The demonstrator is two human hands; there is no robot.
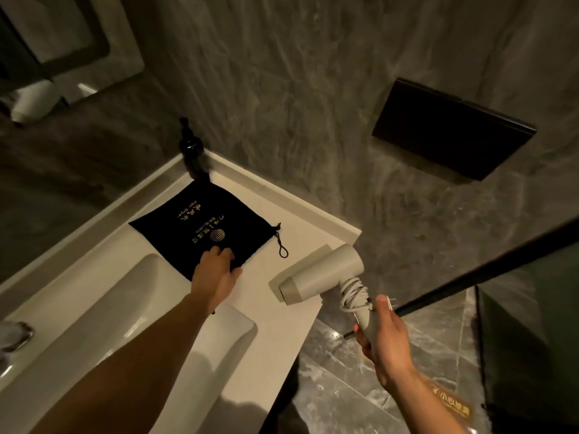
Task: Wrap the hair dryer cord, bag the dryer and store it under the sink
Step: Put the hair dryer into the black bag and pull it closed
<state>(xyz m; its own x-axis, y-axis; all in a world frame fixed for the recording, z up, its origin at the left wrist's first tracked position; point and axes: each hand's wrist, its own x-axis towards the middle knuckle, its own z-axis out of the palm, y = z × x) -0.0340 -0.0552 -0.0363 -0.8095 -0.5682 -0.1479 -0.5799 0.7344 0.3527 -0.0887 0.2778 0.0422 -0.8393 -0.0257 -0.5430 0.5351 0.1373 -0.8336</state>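
Note:
A pale grey hair dryer (326,270) is held just off the counter's right edge, its white cord (354,292) wound around the handle and the plug prongs sticking out by my thumb. My right hand (385,339) grips the handle's lower end. A flat black drawstring bag (200,227) with gold lettering lies on the white counter (282,296). My left hand (216,270) rests on the bag's near corner, fingers bent on the cloth. The bag's drawstring loop (282,245) trails to the right.
A white basin (150,324) is sunk in the counter below my left arm, with a chrome tap (14,336) at the far left. A dark pump bottle (189,145) stands in the back corner. A black wall panel (451,130) hangs on the right. Marble floor lies below.

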